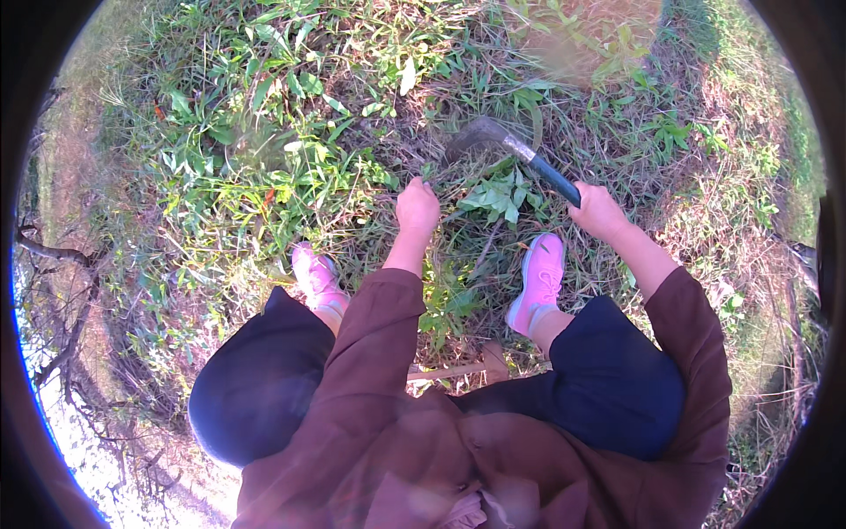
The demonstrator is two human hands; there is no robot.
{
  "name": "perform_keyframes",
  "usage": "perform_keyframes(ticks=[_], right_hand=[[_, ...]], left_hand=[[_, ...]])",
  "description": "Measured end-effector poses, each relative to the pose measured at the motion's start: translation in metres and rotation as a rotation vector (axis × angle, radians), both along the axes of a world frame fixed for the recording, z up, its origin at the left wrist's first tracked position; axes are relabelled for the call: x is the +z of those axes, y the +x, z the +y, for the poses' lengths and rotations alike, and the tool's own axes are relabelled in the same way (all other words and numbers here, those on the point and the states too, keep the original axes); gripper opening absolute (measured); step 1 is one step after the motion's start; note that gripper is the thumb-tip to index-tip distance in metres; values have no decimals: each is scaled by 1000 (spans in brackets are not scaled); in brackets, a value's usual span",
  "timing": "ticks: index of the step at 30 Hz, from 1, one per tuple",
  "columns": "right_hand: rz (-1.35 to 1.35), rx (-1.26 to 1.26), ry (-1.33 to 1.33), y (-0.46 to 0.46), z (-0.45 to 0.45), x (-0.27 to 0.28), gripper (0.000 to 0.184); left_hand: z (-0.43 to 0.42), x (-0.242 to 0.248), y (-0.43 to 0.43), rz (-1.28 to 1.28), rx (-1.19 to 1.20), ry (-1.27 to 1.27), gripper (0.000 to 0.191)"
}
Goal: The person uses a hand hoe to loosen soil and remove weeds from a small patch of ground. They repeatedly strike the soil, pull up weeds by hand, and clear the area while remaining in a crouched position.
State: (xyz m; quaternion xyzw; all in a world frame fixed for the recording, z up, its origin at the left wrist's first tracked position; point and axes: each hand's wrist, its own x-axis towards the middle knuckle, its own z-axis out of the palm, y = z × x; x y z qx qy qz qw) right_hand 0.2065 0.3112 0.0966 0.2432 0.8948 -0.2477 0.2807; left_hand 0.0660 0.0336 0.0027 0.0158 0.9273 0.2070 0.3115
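Note:
My right hand [593, 206] is closed on the dark green handle of a sickle [488, 132]. Its curved dark metal blade points left, low over cut grass and bare soil. To the left of it, my left hand [418, 202] is a closed fist just above the ground; whether it grips any stems cannot be told. A leafy green weed [505, 196] lies between my two hands, below the blade. Denser standing weeds [291, 152] grow to the upper left of my left hand.
My pink shoes [543, 271] stand apart on the grass. Behind them, between my legs, lies a tool with a wooden handle [453, 371], partly hidden by my sleeve. Bare branches [63, 254] rise at the far left. Dry grass [733, 192] covers the right side.

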Motion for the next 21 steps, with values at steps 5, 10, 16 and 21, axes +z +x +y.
perform_keyframes(ticks=[5, 10, 16, 21], right_hand=[[-66, -103, 23, 61, 42, 30, 18], [67, -146, -91, 60, 59, 36, 20], [258, -350, -46, 26, 58, 35, 20], [269, -302, 22, 18, 54, 32, 23]], left_hand=[[10, 19, 58, 53, -448, -16, 18], [17, 37, 110, 101, -607, 56, 23], [20, 77, 69, -24, -502, -196, 29], [51, 123, 19, -143, -534, -283, 68]])
